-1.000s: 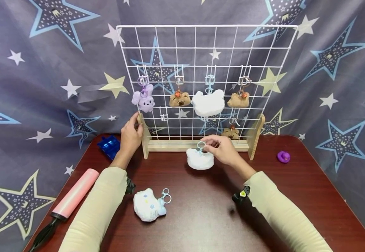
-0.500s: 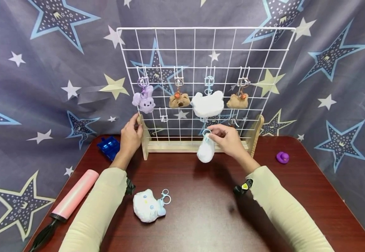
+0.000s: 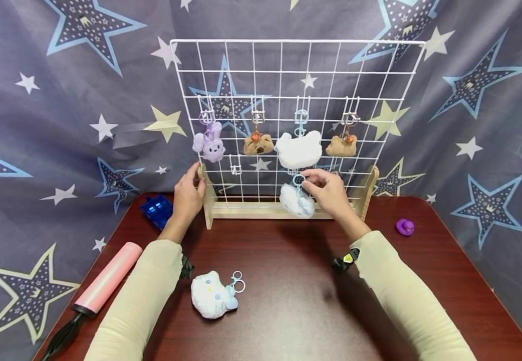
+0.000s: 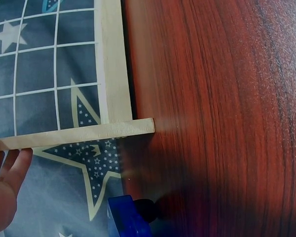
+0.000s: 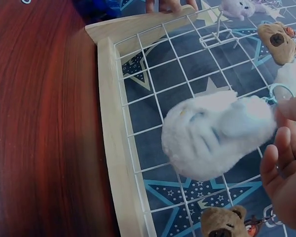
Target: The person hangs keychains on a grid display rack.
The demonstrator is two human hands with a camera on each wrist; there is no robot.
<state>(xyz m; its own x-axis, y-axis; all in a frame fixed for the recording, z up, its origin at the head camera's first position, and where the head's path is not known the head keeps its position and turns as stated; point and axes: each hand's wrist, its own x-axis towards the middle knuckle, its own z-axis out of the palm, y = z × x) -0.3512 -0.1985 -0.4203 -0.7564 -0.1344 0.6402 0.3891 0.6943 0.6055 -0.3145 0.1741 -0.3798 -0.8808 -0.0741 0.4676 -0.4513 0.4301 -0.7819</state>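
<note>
My right hand (image 3: 330,193) pinches the light-blue ring (image 3: 298,180) of a white plush keychain (image 3: 295,200), which dangles before the lower middle of the white wire grid rack (image 3: 267,104). In the right wrist view, the plush (image 5: 202,143) shows a pale blue bow and a stitched face against the wires. My left hand (image 3: 189,196) grips the rack's left wooden side post (image 3: 208,203), fingers at its upper edge. Just above the right hand, another white plush keychain (image 3: 299,150) hangs on a hook. A second white plush keychain (image 3: 212,295) lies face up on the table.
A purple rabbit keychain (image 3: 211,148) and brown bear keychains (image 3: 258,145) hang from the hooks. A bare hook (image 3: 236,166) sits lower left. Blue plastic item (image 3: 157,210), pink pump (image 3: 109,276) and purple duck (image 3: 405,227) lie on the dark red table (image 3: 283,326).
My right hand has lifted the white plush keychain from near the tabletop up to the grid; the plush has swung round on its ring. My left hand stays on the post.
</note>
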